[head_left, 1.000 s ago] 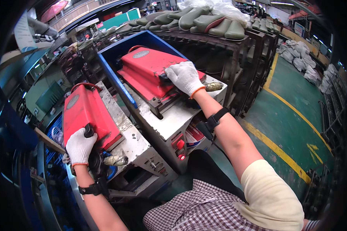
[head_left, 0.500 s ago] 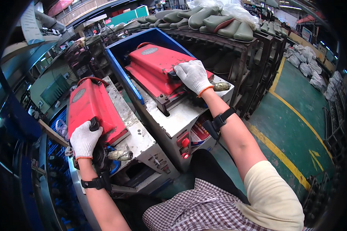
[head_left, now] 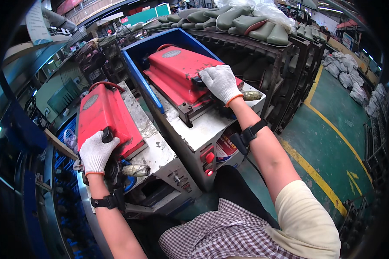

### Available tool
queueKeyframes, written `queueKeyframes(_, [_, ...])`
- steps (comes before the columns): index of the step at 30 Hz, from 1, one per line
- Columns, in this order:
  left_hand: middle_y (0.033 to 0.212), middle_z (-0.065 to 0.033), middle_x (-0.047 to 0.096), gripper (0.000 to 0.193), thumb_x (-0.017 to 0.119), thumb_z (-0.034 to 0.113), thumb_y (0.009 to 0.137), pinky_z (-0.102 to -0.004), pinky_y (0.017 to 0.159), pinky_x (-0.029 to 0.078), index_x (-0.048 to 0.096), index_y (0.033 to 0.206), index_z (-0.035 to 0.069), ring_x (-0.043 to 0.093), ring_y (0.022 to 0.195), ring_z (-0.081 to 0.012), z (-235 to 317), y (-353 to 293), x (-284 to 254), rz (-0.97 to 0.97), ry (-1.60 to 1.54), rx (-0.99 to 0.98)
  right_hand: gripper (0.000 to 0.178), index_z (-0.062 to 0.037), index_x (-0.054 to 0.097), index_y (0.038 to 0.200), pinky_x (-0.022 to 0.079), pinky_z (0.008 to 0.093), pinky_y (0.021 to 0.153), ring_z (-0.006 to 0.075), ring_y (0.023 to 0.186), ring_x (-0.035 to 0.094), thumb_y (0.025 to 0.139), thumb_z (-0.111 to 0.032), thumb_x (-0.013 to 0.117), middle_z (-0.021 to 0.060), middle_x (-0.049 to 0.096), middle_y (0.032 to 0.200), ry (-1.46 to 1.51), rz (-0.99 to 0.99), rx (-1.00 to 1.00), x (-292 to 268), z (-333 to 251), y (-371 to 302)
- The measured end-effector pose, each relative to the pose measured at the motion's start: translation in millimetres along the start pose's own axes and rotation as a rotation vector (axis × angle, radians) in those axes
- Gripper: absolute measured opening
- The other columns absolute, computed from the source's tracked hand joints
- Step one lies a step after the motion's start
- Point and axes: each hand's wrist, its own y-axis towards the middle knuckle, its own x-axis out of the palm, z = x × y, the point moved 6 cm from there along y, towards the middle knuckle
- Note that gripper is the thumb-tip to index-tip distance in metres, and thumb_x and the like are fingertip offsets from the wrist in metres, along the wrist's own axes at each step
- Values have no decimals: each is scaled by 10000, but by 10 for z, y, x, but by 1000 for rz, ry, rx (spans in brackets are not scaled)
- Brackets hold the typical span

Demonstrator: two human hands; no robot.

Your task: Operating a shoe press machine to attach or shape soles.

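Note:
Two machines with red metal covers stand side by side in front of me. My left hand [head_left: 98,151], in a white knit glove, is closed round the black knob [head_left: 108,134] on the near end of the left red cover [head_left: 104,113]. My right hand [head_left: 220,83], gloved the same way, grips the black handle [head_left: 197,81] at the near end of the right red cover [head_left: 179,64]. A tape-wrapped lever grip [head_left: 136,170] sticks out below my left hand. Another wrapped grip [head_left: 252,95] projects beside my right wrist.
A blue tray wall [head_left: 142,82] surrounds the right cover's far side. Racks at the back bear several green clogs [head_left: 233,19]. A red switch [head_left: 210,157] sits on the right machine's front. White sacks [head_left: 343,73] lie beyond the yellow-lined green floor [head_left: 307,134].
The whole view has shifted slightly, with the machines a little higher and further right in it. Both hands stay on the same handles.

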Motion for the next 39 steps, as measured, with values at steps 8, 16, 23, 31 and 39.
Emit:
queueKeyframes(8, [896, -206, 749, 534, 769, 577, 769, -477, 785, 560, 768, 961, 78, 736, 902, -396, 11, -39, -37, 23, -59, 25, 354, -129, 768, 847, 486, 504, 824, 360, 823, 700, 1016, -365, 567, 124, 741, 807, -1, 22, -10, -7, 11, -8])
queueKeyframes(16, [826, -218, 729, 563, 696, 642, 843, -497, 736, 552, 751, 885, 83, 736, 853, -402, -70, -21, 19, 34, -79, 18, 310, -120, 744, 818, 524, 501, 780, 343, 797, 705, 1000, -322, 595, 118, 735, 803, -32, 68, -49, -39, -56, -8])
queueKeyframes(23, [901, -218, 735, 563, 650, 645, 894, -498, 802, 556, 763, 941, 95, 727, 912, -408, -115, 4, 16, 52, -71, 53, 301, -87, 746, 881, 525, 510, 750, 370, 788, 698, 1031, -295, 588, 148, 722, 812, 65, 100, -72, -91, -16, 12])
queueKeyframes(31, [867, -154, 723, 510, 651, 554, 945, -405, 748, 550, 732, 1077, 69, 719, 790, -284, -385, 26, 68, -151, -273, 156, 307, -74, 777, 996, 504, 472, 900, 359, 953, 695, 1036, -320, 598, 140, 761, 975, 83, 54, -7, 45, 87, -67])
queueKeyframes(39, [897, -149, 747, 607, 641, 656, 906, -379, 818, 535, 795, 1014, 79, 721, 872, -298, -413, 86, 83, -248, -175, 98, 293, -71, 774, 985, 519, 480, 908, 363, 958, 701, 1027, -310, 610, 139, 764, 970, 107, 33, 41, -2, 47, -6])
